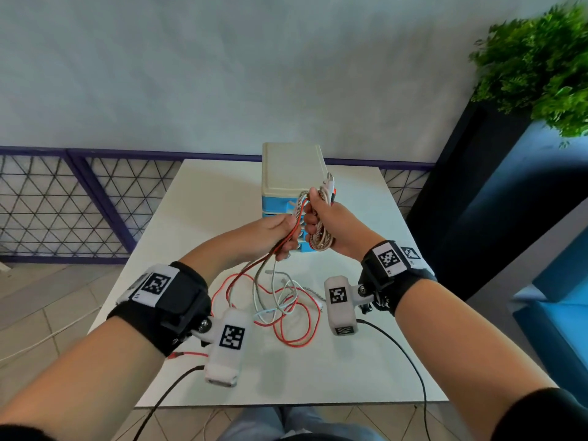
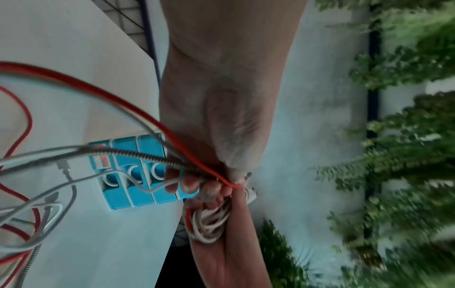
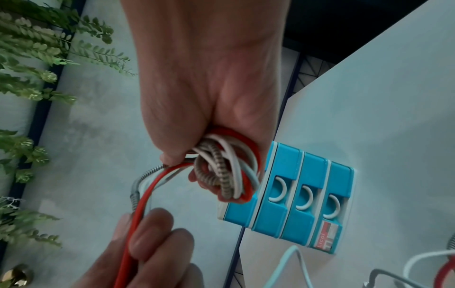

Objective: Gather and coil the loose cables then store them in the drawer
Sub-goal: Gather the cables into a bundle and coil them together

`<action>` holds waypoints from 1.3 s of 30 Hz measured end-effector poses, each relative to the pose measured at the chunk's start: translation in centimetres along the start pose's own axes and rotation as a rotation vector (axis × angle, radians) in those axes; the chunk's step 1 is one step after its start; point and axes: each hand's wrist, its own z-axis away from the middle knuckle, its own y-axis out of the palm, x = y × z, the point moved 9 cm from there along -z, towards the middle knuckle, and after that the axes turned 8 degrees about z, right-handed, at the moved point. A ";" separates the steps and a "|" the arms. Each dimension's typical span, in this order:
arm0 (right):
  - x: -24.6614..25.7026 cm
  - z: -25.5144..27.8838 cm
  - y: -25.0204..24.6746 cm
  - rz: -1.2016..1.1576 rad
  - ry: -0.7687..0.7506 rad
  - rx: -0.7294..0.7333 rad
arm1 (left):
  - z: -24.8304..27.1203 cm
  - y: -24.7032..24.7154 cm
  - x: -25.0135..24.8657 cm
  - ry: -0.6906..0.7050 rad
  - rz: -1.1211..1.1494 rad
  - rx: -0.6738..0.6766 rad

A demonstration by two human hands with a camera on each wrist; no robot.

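Observation:
My right hand grips a coil of red, white and braided cables in front of the drawer unit; the coil bulges out of its fist. My left hand, just to the left, pinches the red and braided strands running from the coil down to the loose tangle on the white table. In the left wrist view, the strands pass under my left hand's fingers. All three blue drawers are closed.
The red cable's plug end lies near the table's front left edge. Black leads trail from the wrist cameras over the front edge. A plant on a dark planter stands right; a mesh railing runs behind.

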 end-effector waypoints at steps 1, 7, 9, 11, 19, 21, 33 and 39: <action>-0.2 0.2 0.4 0.014 0.018 0.028 | -0.1 0.0 -0.4 0.033 -0.064 -0.042; -0.2 0.8 1.6 -0.123 0.029 0.142 | -0.2 1.2 -2.4 0.121 -0.421 -0.174; 0.4 1.1 1.7 -0.187 -0.003 0.177 | -0.1 1.4 -3.5 0.140 -0.538 -0.232; 0.9 1.4 2.1 -0.181 -0.027 0.187 | -0.2 1.7 -4.2 0.138 -0.616 -0.254; 1.2 0.8 1.5 -0.144 -0.054 0.043 | -0.3 2.1 -2.0 -0.023 -0.252 -0.117; 1.2 0.5 1.5 -0.208 -0.062 0.028 | 0.0 2.5 -1.0 -0.124 -0.183 -0.002; 1.6 0.6 2.5 -0.704 -0.044 0.054 | 0.8 3.3 1.1 0.013 -0.063 0.044; 1.1 0.8 2.5 -0.725 0.014 -0.011 | 0.8 2.9 3.1 -0.050 -0.241 0.081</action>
